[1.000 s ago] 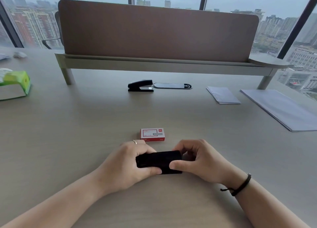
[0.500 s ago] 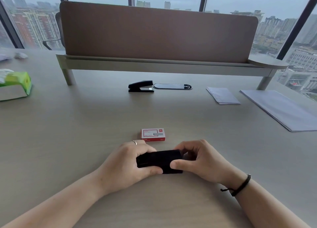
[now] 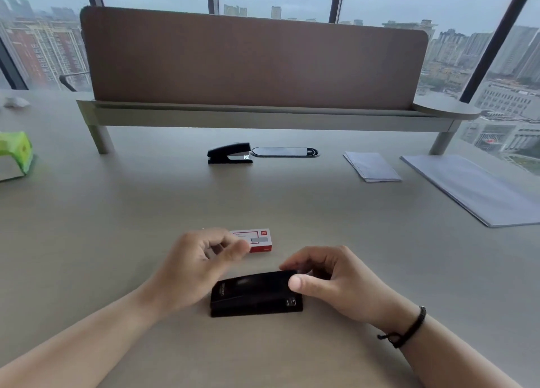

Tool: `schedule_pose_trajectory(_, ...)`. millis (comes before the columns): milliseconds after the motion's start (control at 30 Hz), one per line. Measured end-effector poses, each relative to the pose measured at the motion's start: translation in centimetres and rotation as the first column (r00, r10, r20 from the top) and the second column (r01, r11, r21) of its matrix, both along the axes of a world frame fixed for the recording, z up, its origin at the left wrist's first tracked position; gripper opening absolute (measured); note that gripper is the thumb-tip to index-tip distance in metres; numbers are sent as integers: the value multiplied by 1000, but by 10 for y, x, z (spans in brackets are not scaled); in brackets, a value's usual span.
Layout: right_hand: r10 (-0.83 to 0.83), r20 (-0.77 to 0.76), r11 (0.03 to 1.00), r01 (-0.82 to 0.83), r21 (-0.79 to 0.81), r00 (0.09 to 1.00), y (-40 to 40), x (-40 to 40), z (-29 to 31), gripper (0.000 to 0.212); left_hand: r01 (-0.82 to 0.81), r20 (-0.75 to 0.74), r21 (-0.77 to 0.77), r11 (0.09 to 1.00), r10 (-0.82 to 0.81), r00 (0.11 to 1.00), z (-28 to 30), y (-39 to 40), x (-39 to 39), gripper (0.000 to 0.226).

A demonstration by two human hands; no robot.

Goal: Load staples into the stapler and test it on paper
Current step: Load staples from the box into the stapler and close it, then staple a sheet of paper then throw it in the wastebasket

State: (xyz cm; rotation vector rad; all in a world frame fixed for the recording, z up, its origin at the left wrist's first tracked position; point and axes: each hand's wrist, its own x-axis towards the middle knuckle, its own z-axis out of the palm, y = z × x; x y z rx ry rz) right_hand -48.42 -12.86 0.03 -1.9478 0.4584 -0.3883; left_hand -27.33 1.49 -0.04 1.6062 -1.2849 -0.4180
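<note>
A black stapler (image 3: 255, 294) lies flat on the desk in front of me. My right hand (image 3: 330, 282) grips its right end between thumb and fingers. My left hand (image 3: 198, 262) is lifted off the stapler, blurred, fingers loosely curled and holding nothing, just in front of a small red and white staple box (image 3: 258, 241). A folded sheet of paper (image 3: 371, 165) and a larger stack of paper (image 3: 479, 189) lie at the right.
A second black stapler (image 3: 229, 153) stands at the back next to an oval cable cover (image 3: 285, 152), below a brown divider panel (image 3: 254, 63). A green tissue box (image 3: 14, 154) sits at the far left.
My left hand has let go of the stapler's left end and risen toward the staple box. The right hand still holds the stapler, whose whole top now shows.
</note>
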Motion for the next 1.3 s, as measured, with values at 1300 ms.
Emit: schedule_pose_trajectory(1300, -909, -142, 273, 302, -913, 391, -246, 63, -14, 22, -35, -101, 27, 999, 37, 994, -8, -107, 48, 26)
